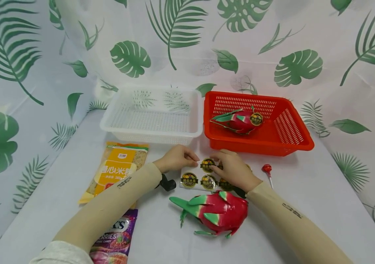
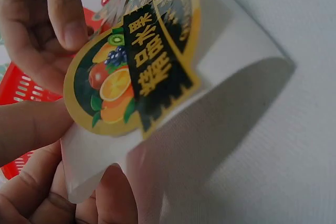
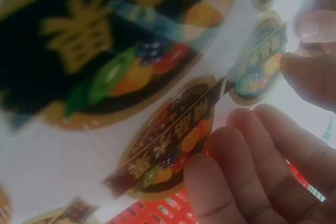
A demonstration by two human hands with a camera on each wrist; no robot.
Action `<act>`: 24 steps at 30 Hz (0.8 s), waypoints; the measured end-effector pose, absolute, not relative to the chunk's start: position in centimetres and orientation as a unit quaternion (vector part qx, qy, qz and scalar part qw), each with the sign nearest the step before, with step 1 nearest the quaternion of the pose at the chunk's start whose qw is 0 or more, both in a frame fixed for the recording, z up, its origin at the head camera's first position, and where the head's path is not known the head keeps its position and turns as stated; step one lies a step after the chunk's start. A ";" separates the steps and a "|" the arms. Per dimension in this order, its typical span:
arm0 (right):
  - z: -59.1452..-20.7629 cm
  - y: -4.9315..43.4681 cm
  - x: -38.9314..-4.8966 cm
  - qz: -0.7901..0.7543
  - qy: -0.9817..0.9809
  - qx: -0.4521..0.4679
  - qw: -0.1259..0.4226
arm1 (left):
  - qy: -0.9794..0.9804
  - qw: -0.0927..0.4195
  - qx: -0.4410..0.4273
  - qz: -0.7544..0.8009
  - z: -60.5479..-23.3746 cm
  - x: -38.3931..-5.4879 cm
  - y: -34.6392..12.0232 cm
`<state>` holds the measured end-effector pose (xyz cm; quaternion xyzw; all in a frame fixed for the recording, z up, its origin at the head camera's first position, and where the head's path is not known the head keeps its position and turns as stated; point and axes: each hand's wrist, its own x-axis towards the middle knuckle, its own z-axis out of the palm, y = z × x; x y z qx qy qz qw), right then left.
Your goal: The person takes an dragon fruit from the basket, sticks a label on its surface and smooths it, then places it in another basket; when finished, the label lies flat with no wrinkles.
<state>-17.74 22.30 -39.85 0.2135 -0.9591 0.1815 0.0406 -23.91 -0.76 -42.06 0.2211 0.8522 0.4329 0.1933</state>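
Observation:
My left hand (image 1: 176, 159) pinches the upper left edge of a clear sheet (image 1: 186, 171) of round black-and-gold fruit stickers (image 1: 209, 182). From the right, my right hand (image 1: 233, 169) holds the same sheet, its thumb beside an upper sticker. In the left wrist view, the left thumb (image 2: 31, 127) lies at the edge of a sticker (image 2: 113, 87) printed with fruit, and the sheet bends there. Fingers of the right hand (image 3: 247, 166) spread behind the sheet in the right wrist view. A red dragon fruit (image 1: 223, 212) with green tips lies just in front of the sheet.
Behind the hands stand a white basket (image 1: 149, 135) and a red basket (image 1: 246, 146), which holds another dragon fruit (image 1: 240, 124) bearing a sticker. Left lie a yellow pasta bag (image 1: 118, 167) and a purple candy bag (image 1: 114, 240). A red lollipop (image 1: 267, 168) lies right.

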 end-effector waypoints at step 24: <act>-40.9 21.2 -18.9 0.184 -0.937 0.282 0.088 | 0.835 0.201 0.210 0.467 -42.2 -23.7 -0.8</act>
